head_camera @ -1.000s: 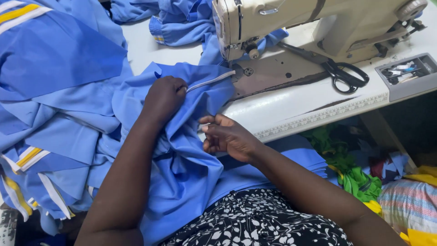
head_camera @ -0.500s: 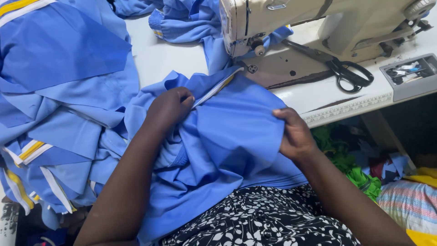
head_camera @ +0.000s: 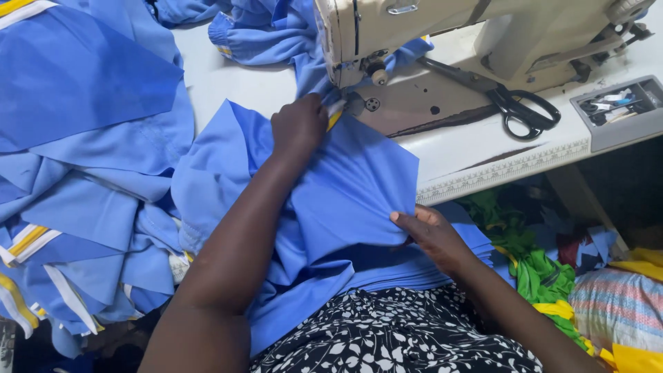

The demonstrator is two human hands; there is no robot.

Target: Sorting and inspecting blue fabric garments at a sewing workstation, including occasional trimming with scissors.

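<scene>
A blue fabric piece with a yellow-and-white trim lies spread over my lap and the table's front edge. My left hand is closed on its upper edge, right below the needle area of the cream sewing machine. My right hand pinches the fabric's lower right corner, near the table edge. The trim shows just beside my left fingers.
Black scissors lie on the machine bed at the right. A grey tray of small parts sits at the far right. Heaps of blue garments cover the left. Green, yellow and striped scraps lie below the white table.
My left hand has pushed the fabric's top edge up to the machine's needle area. My right hand has drawn the piece out to the right and flattened it.
</scene>
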